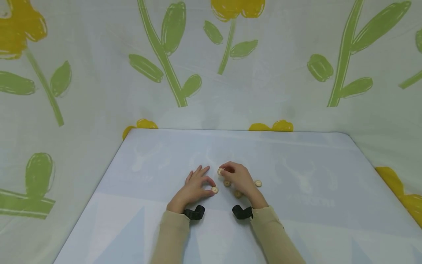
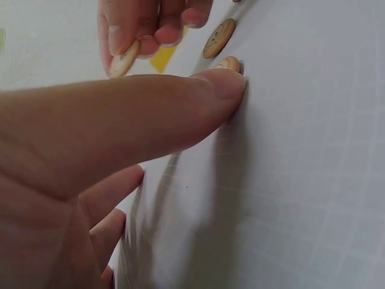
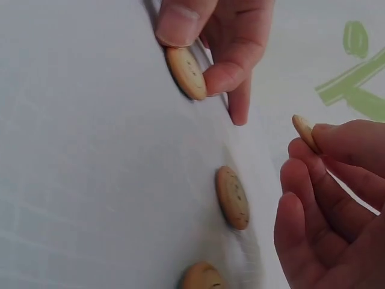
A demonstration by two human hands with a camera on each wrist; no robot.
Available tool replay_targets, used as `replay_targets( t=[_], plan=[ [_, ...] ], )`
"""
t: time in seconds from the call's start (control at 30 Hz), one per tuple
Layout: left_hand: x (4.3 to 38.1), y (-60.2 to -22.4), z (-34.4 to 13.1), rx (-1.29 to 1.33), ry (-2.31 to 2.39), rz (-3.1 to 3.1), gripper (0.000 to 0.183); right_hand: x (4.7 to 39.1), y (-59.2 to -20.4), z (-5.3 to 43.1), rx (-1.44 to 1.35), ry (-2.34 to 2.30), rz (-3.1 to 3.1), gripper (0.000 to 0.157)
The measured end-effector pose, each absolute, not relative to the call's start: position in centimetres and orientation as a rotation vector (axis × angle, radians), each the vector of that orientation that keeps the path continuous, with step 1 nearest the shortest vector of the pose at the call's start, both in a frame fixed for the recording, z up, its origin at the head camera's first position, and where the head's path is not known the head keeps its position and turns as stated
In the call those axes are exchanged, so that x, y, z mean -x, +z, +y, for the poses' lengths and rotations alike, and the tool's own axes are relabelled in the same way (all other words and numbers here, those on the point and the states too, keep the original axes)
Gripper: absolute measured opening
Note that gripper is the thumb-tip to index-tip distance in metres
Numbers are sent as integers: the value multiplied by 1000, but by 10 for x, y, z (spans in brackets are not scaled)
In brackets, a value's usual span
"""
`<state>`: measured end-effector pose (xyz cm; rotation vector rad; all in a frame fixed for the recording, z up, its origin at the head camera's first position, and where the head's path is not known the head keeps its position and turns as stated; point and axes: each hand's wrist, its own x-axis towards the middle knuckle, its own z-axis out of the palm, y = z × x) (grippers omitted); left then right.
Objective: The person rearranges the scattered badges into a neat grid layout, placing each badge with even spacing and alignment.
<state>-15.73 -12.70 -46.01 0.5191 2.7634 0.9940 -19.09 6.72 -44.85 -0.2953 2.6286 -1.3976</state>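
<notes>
My left hand point(image 1: 193, 187) pinches a small round wooden button point(image 1: 214, 190) between thumb and forefinger, low at the tabletop, its other fingers spread. The right wrist view shows that button point(image 3: 186, 73) lying slanted under the thumb. Raised above the table, my right hand point(image 1: 242, 180) grips another pale wooden button point(image 3: 304, 132) between thumb and fingertips. Below the right hand lie two darker buttons, one near its fingers point(image 1: 227, 183) and one under the wrist point(image 1: 238, 194). A lighter button point(image 1: 258, 183) rests just right of the right hand.
The white table point(image 1: 138, 165) has faint blue triangles and grey reflections. Behind and beside it hangs a pale cloth point(image 1: 211, 95) printed with green stems and yellow flowers. Black wrist cameras point(image 1: 242, 212) sit at both sleeve cuffs.
</notes>
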Motion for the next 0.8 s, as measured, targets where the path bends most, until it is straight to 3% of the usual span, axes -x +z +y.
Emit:
replay_targets(
  t=[0.8],
  plan=[
    [159,-461,-127,-491,996,2751,15,200,-454,59,305,-1309,2642,15]
  ],
)
